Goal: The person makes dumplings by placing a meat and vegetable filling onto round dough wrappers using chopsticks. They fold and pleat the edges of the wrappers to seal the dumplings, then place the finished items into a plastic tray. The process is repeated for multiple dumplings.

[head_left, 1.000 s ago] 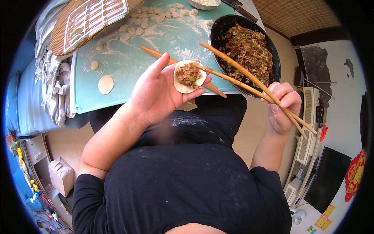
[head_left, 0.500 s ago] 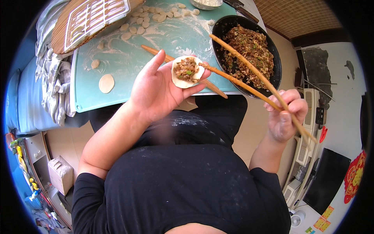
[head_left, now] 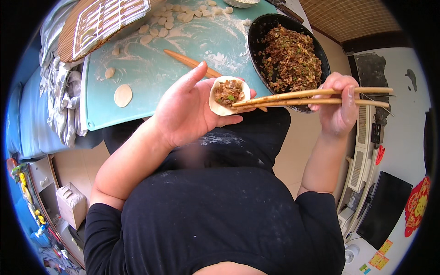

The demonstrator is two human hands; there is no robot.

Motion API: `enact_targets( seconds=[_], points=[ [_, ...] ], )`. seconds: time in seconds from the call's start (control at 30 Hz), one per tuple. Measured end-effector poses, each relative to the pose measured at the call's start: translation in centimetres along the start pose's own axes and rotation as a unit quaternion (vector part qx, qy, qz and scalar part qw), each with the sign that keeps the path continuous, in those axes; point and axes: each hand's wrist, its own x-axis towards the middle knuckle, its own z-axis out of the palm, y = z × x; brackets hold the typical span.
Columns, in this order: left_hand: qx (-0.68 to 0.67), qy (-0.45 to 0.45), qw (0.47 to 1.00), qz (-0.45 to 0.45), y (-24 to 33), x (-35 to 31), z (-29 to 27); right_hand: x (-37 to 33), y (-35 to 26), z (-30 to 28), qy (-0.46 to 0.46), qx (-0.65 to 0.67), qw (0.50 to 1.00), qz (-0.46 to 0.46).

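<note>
My left hand [head_left: 183, 112] is palm up, with a round dumpling wrapper [head_left: 217, 109] lying across its fingers. A mound of chopped meat and vegetable filling [head_left: 228, 93] sits in the wrapper's middle. In my right hand [head_left: 338, 103] is a pair of long wooden chopsticks [head_left: 284, 96], their tips together at the lower right edge of the filling. Beyond my right hand stands a black pan [head_left: 257, 62] heaped with the same filling [head_left: 293, 57]. A tapered rolling pin [head_left: 183, 59] lies on the mat, partly hidden behind my left hand.
The floured green mat [head_left: 146, 68] holds one flat wrapper [head_left: 123, 96] at left and several small dough pieces [head_left: 187, 17] at the back. A clear plastic tray [head_left: 112, 23] rests on a woven round tray [head_left: 68, 48] beside crumpled cloth [head_left: 68, 98]. A bowl [head_left: 242, 3] stands at the far edge.
The chopsticks have swung from spread and slanting to nearly level, with their tips brought together at the filling. My right hand has risen slightly; my left hand has moved slightly right and down.
</note>
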Motion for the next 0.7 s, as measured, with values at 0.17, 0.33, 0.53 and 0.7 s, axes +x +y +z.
enact_targets(
  seconds=[0.17,0.33,0.53,0.7],
  points=[
    [0.012,-0.003,1.0,-0.02,-0.2,-0.1,0.0,0.6,0.2,-1.0,0.007,0.023,0.999,0.027],
    [0.008,-0.011,0.999,-0.04,-0.3,-0.1,0.0,1.0,0.5,-1.7,-0.016,0.094,0.994,0.059],
    [0.007,-0.008,0.999,-0.038,-0.3,-0.1,0.1,1.2,1.0,-2.2,0.003,0.094,0.994,0.051],
    [0.001,-0.01,1.0,-0.027,-0.5,0.0,-0.1,1.0,2.0,-0.6,0.052,0.09,0.992,0.074]
  ],
)
